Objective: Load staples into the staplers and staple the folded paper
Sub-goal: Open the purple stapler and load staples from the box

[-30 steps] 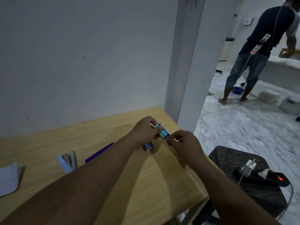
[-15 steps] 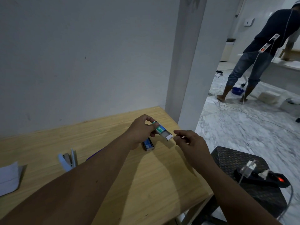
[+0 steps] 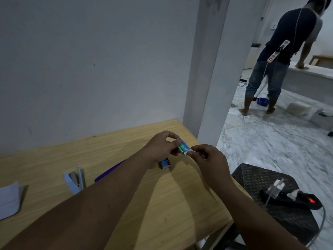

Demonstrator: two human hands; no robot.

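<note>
My left hand [image 3: 162,147] grips a small green and blue staple box [image 3: 182,146] above the wooden table [image 3: 171,204]. Its white inner tray sticks out toward my right hand [image 3: 207,157], whose fingertips pinch at the tray's end. A second blue staple box [image 3: 164,162] lies on the table just below. A light blue stapler [image 3: 73,181] lies opened to the left, and a purple stapler [image 3: 110,170] shows partly behind my left forearm. Folded white paper [image 3: 10,199] rests at the table's left edge.
A white wall and pillar [image 3: 207,69] stand behind the table. To the right, a dark stool [image 3: 270,186] carries a power strip [image 3: 297,197] with plugs. A person [image 3: 281,56] stands on the marble floor in the far room.
My right hand drew away from the box half a second ago with the tray slid out, and has now come back to the tray's end. The view tilted slightly.
</note>
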